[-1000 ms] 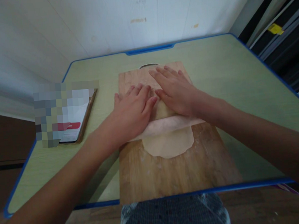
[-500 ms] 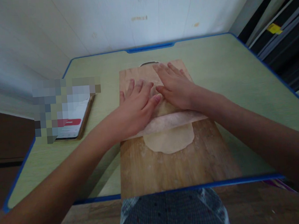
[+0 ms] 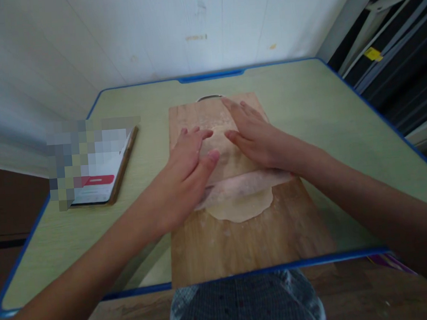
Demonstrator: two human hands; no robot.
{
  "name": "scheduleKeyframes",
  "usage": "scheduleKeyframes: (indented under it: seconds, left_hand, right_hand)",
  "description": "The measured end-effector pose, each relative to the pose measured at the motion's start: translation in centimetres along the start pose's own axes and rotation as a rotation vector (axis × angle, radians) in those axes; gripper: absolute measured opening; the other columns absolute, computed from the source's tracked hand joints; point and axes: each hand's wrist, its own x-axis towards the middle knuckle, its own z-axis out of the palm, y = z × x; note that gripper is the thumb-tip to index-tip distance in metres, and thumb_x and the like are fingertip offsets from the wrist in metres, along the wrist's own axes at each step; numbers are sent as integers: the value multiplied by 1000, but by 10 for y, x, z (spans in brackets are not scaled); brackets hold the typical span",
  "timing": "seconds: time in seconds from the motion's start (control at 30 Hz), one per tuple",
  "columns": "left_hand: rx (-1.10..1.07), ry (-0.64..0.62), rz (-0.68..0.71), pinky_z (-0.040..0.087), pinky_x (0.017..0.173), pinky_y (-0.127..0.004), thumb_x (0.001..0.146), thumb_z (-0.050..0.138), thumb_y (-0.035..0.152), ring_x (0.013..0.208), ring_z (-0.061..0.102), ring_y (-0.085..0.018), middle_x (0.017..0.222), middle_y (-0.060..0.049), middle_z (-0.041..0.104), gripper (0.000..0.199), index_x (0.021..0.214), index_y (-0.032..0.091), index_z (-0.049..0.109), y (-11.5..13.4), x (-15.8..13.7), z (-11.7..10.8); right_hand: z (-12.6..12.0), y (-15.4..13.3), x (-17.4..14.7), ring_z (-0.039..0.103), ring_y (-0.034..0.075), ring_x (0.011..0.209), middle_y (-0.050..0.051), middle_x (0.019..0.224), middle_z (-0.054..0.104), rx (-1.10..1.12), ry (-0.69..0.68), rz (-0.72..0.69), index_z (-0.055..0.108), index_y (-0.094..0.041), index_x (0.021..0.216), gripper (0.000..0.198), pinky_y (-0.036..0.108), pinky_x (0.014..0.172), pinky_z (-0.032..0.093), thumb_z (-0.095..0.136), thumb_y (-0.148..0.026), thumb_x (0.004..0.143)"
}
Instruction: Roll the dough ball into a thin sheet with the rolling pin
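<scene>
A floury rolling pin (image 3: pixel 246 185) lies crosswise over a thin, pale sheet of dough (image 3: pixel 241 209) on a wooden cutting board (image 3: pixel 249 252). My left hand (image 3: pixel 190 169) is over the pin's left end, palm down, with its thumb stretched out and its fingers apart. Over the pin's right part rests my right hand (image 3: pixel 255 135), also palm down, its fingers extended toward the far edge of the board. The heels of both hands appear to press on the pin, though the contact is hidden beneath them. Dough shows on both sides of the pin.
The board stands on a light green table (image 3: pixel 342 117) with a blue rim, its metal handle (image 3: pixel 209 97) at the far end. To the left a phone or tablet (image 3: pixel 102 189) leans on the tabletop, partly pixelated. A white wall (image 3: pixel 153 32) rises behind.
The rolling pin and both hands have shifted slightly toward me over the dough. My left hand has turned, so its thumb sits more raised. The camera view has tilted a little.
</scene>
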Motion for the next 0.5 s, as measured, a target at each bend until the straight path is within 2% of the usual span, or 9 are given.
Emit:
scheduleKeyframes:
  seconds: [0.07, 0.13, 0.23, 0.33, 0.4, 0.5]
  left_hand:
    - [-78, -27, -24, 29, 115, -42, 95, 23, 42, 138, 38, -22, 144, -9, 48, 50, 133, 16, 43, -1, -2, 1]
    - [-117, -41, -24, 26, 117, -42, 95, 24, 39, 137, 39, -21, 142, -9, 49, 48, 131, 14, 44, -1, 3, 0]
    - [-133, -62, -38, 29, 114, -39, 96, 23, 36, 130, 46, -21, 136, -9, 53, 46, 128, 12, 46, 0, 12, -3]
    - [-203, -92, -46, 33, 112, -38, 96, 24, 39, 126, 48, -21, 136, -11, 53, 48, 128, 11, 46, 1, 7, -4]
    - [-236, -67, -18, 31, 113, -39, 94, 27, 39, 128, 46, -21, 138, -11, 51, 47, 128, 12, 44, 2, -2, -3]
    - [-231, 2, -38, 30, 114, -42, 93, 28, 37, 130, 44, -21, 138, -10, 51, 43, 127, 15, 44, 2, -7, -1]
  right_hand:
    - [-2, -2, -2, 16, 30, 146, 15, 158, 25, -1, 17, -3, 20, -15, 151, 62, 59, 113, 23, 34, -32, 93]
    - [-1, 0, 5, 18, 32, 145, 16, 157, 27, -36, 21, 19, 23, -14, 150, 62, 62, 112, 21, 35, -30, 91]
    - [2, 2, 16, 19, 35, 144, 18, 155, 30, -103, 31, 73, 26, -12, 149, 63, 64, 112, 17, 39, -25, 88]
    - [-1, -5, 8, 17, 35, 145, 21, 156, 26, -93, -9, 53, 21, -7, 150, 65, 64, 111, 19, 37, -26, 89]
    - [-5, -12, -5, 14, 33, 146, 19, 157, 22, -73, -8, -27, 16, -10, 151, 65, 63, 111, 21, 34, -28, 91]
    - [-7, -17, -13, 17, 34, 145, 15, 157, 26, -104, 100, -21, 21, -16, 150, 61, 65, 111, 18, 34, -26, 91]
